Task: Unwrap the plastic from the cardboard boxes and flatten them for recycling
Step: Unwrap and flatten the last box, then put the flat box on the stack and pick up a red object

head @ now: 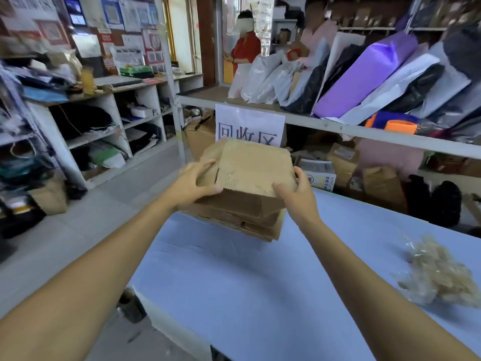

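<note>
Shelves of parcels ring a pale blue surface (260,295). At its far edge sits a stack of flattened cardboard (242,217), and a cardboard box (250,168) is held over it. Left hand (195,182) grips the box's left side, fingers curled over the flap. Right hand (299,196) holds the near right corner, thumb on top. Both arms reach straight forward. A clump of crumpled plastic wrap (440,274) lies well apart to the right.
</note>
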